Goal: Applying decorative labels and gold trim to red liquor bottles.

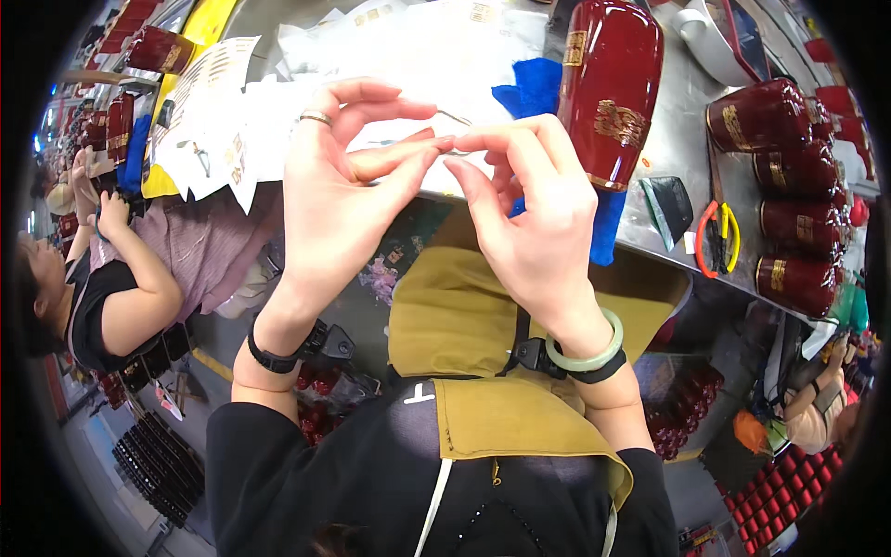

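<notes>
Left hand [339, 200], ringed: thumb and forefinger pinched, other fingers fanned; I cannot tell what it grips. Right hand [529, 218], pale bangle at wrist: fingertips pinched against the left's. Thin wire [455, 118] just behind fingertips. Tall red lacquer jar [608, 88] beside, on blue cloth [529, 93], steel table [682, 139].

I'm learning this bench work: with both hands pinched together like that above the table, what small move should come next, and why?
Probably draw the fingertips gently apart. The left hand and right hand meet fingertip to fingertip in the air, and whatever they pinch is too small to see; the red vase lies untouched behind them.
</notes>
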Demonstrator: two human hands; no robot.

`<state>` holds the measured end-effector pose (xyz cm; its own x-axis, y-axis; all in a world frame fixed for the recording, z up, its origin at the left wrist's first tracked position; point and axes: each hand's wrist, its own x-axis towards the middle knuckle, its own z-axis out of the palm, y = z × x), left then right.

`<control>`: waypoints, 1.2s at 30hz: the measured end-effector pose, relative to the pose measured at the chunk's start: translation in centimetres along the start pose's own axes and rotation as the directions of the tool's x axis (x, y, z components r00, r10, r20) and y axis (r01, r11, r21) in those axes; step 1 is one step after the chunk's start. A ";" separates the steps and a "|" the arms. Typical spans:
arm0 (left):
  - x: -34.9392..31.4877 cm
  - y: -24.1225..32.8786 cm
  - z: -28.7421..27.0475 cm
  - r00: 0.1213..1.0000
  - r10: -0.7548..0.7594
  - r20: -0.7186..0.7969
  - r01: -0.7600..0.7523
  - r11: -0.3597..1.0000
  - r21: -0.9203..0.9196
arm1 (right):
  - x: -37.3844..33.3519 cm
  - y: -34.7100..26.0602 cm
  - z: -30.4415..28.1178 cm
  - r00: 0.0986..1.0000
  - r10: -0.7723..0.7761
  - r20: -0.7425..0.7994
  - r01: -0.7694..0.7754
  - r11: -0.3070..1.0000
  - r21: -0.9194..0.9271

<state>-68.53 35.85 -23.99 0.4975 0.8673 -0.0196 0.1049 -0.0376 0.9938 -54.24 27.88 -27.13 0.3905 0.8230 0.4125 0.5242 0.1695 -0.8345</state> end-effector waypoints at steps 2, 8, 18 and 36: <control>-0.1 0.2 0.8 0.999 0.023 0.031 -0.023 1.000 -0.003 | -0.4 0.1 -0.5 1.000 0.002 0.000 -0.002 1.000 -0.021; -0.2 0.9 2.5 0.993 0.082 0.089 -0.082 0.997 0.000 | -1.0 0.2 -1.9 0.999 0.048 -0.002 -0.048 0.999 -0.014; 0.5 -0.6 4.2 0.959 0.187 0.214 -0.189 0.982 -0.011 | -3.5 -0.1 -4.7 0.867 0.497 -0.008 -0.426 0.751 0.504; 2.6 -7.1 9.9 0.911 0.332 0.245 -0.369 0.921 0.126 | -5.3 4.3 -4.5 0.846 0.397 -0.357 -0.359 0.918 0.169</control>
<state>-59.42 33.49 -32.15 0.6989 0.6559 0.2852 0.0210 -0.4174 0.9085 -50.62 21.87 -31.28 0.8083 0.5698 0.1479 0.2129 -0.0486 -0.9759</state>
